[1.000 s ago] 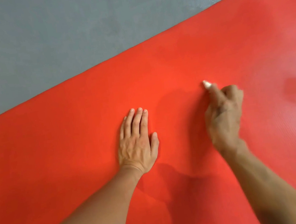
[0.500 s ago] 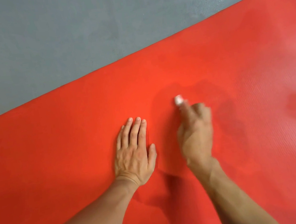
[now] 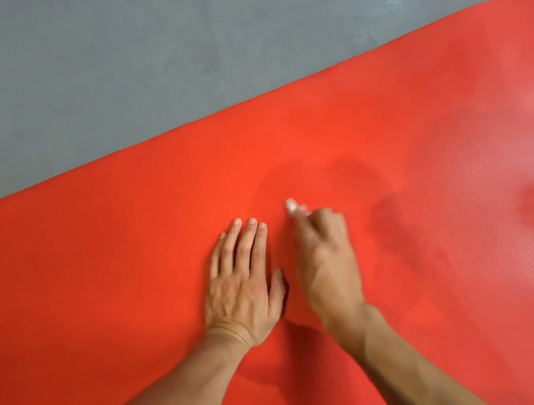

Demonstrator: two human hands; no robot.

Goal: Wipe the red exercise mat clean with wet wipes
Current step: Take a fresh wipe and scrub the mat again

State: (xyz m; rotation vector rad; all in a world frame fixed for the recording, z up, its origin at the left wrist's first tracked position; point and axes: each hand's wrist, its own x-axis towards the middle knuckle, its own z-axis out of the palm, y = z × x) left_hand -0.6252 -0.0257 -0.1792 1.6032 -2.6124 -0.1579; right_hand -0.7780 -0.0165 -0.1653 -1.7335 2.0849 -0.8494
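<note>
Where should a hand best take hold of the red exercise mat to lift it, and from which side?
Grip the red exercise mat at its far long edge, coming from the grey floor side. It lies flat, so only the thin edge gives fingers purchase. The left hand presses flat on it; the right hand holds a wet wipe.

left hand (image 3: 241, 286): flat, palm down, fingers straight and held close together, thumb lying alongside the palm. wrist bent back, with creases visible at the joint. left forearm bare, running down and left to the lower edge of view.

right hand (image 3: 327, 259): just beside the left, the two nearly touching at the thumb side. fingers curled in, knuckles up, the grip closed round a small white wad, of which only a tip shows past the fingertips. outline blurred; exact finger placement cannot be told. right forearm bare, running down and right out of view.
</note>
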